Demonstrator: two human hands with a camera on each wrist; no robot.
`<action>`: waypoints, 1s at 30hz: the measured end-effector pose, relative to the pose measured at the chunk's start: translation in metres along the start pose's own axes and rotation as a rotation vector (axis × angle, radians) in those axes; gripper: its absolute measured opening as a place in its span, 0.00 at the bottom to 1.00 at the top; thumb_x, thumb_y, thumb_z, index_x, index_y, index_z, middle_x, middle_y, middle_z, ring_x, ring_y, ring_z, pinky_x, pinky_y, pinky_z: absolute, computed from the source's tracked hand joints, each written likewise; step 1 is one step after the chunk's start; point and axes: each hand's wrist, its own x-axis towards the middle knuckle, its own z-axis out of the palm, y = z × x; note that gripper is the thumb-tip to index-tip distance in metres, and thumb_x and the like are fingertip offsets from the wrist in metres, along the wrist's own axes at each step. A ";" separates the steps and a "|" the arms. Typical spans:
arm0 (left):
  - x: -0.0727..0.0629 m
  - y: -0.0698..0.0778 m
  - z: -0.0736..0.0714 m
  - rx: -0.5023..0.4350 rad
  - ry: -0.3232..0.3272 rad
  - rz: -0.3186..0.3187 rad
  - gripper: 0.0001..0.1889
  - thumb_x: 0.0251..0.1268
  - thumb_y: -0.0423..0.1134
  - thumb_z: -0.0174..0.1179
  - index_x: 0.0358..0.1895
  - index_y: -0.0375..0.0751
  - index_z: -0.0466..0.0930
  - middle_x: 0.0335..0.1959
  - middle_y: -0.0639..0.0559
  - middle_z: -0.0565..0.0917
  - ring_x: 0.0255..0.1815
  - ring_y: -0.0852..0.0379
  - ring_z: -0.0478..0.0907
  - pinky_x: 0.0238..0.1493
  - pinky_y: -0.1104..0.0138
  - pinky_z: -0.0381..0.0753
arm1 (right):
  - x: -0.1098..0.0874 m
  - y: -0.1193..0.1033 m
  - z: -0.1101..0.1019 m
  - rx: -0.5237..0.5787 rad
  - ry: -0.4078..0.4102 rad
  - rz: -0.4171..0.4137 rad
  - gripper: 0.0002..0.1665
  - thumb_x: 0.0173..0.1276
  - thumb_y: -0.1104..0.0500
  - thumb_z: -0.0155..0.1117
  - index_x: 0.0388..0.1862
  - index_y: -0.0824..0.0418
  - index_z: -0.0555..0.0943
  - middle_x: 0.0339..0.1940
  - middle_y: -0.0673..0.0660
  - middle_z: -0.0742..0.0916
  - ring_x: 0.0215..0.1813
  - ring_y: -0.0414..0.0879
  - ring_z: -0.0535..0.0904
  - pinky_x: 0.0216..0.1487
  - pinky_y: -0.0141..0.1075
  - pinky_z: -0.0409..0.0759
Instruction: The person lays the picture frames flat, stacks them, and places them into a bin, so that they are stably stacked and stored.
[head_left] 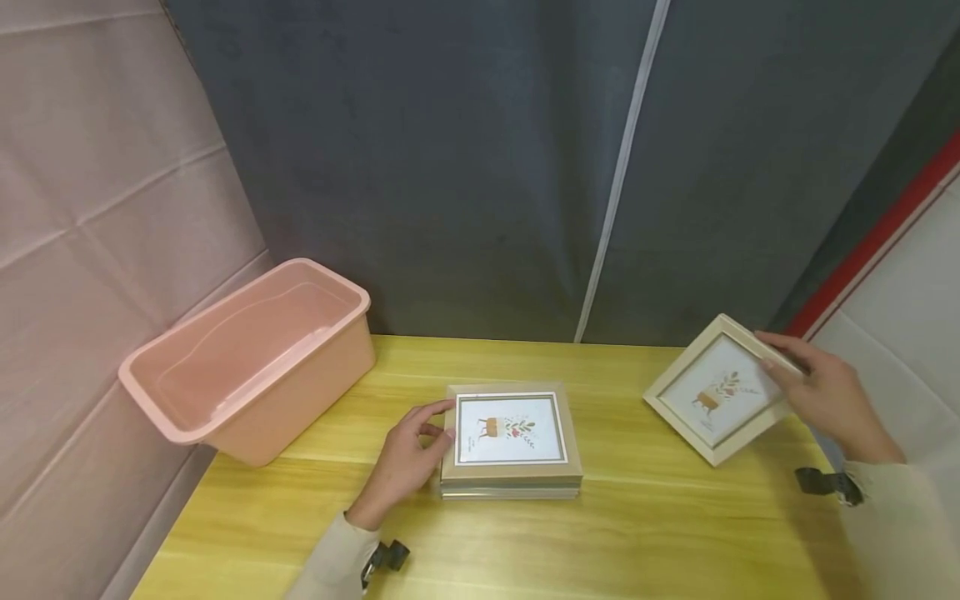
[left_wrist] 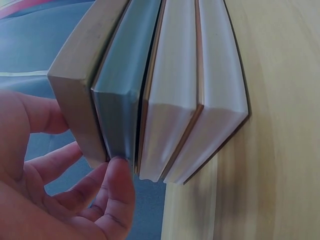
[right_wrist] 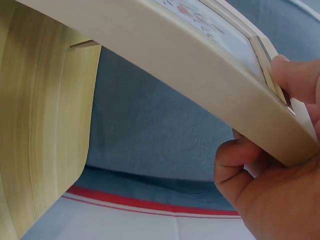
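A tan picture frame [head_left: 686, 375] is held tilted above the right side of the table. My right hand [head_left: 832, 396] grips it by its right edge, with the thumb [right_wrist: 295, 77] on the front and curled fingers beneath. A stack of several picture frames [head_left: 512, 492] lies flat near the middle of the table. Its top frame [head_left: 573, 437] is tan, with a flower-and-animal print facing up. Against the stack's left side, my left hand [head_left: 405, 458] touches the upper frames with bent, spread fingers [left_wrist: 120, 190]. Lower frames look bluish grey and whitish in the left wrist view.
A pink plastic bin [head_left: 300, 396] stands at the table's left, close to a pale fabric wall [head_left: 112, 208]. Behind the wooden table [head_left: 600, 542] hangs a dark grey curtain [head_left: 450, 167]. White fabric with a red stripe [head_left: 877, 242] borders the right side.
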 end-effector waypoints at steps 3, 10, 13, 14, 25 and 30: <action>0.000 0.000 0.000 0.004 0.011 -0.002 0.23 0.75 0.42 0.67 0.70 0.60 0.80 0.65 0.54 0.82 0.53 0.54 0.83 0.35 0.68 0.84 | -0.004 -0.006 0.002 0.019 0.025 -0.008 0.31 0.83 0.45 0.58 0.81 0.50 0.72 0.70 0.76 0.80 0.47 0.18 0.66 0.36 0.26 0.69; 0.001 0.001 -0.002 -0.013 0.030 -0.010 0.22 0.75 0.43 0.66 0.70 0.59 0.80 0.65 0.56 0.82 0.54 0.54 0.83 0.35 0.67 0.85 | -0.011 -0.020 0.001 0.045 0.081 -0.021 0.30 0.83 0.47 0.58 0.80 0.50 0.73 0.69 0.74 0.81 0.46 0.14 0.65 0.36 0.21 0.66; 0.001 0.001 -0.003 -0.022 0.043 -0.016 0.22 0.75 0.43 0.66 0.69 0.58 0.80 0.64 0.56 0.83 0.54 0.54 0.83 0.37 0.67 0.86 | -0.015 -0.027 0.001 0.065 0.097 -0.017 0.30 0.83 0.47 0.59 0.80 0.47 0.73 0.69 0.68 0.82 0.47 0.15 0.66 0.38 0.20 0.67; 0.001 0.002 -0.004 -0.023 0.052 -0.016 0.22 0.75 0.43 0.66 0.69 0.58 0.81 0.64 0.57 0.83 0.54 0.54 0.83 0.39 0.67 0.86 | -0.016 -0.029 0.001 0.072 0.105 -0.019 0.29 0.83 0.47 0.59 0.80 0.46 0.73 0.69 0.65 0.83 0.47 0.15 0.67 0.38 0.20 0.67; -0.002 0.014 -0.009 -0.031 0.113 0.020 0.20 0.75 0.40 0.65 0.67 0.54 0.82 0.66 0.58 0.83 0.53 0.58 0.83 0.47 0.67 0.84 | -0.031 -0.055 -0.001 0.151 0.203 -0.082 0.28 0.80 0.56 0.65 0.77 0.47 0.77 0.56 0.20 0.76 0.48 0.18 0.72 0.41 0.15 0.67; -0.006 0.026 -0.010 -0.040 0.109 0.063 0.20 0.75 0.38 0.66 0.67 0.52 0.82 0.65 0.57 0.84 0.53 0.57 0.82 0.44 0.69 0.85 | -0.040 -0.075 0.000 0.212 0.251 -0.160 0.27 0.78 0.61 0.66 0.73 0.52 0.80 0.54 0.20 0.79 0.48 0.18 0.76 0.43 0.12 0.69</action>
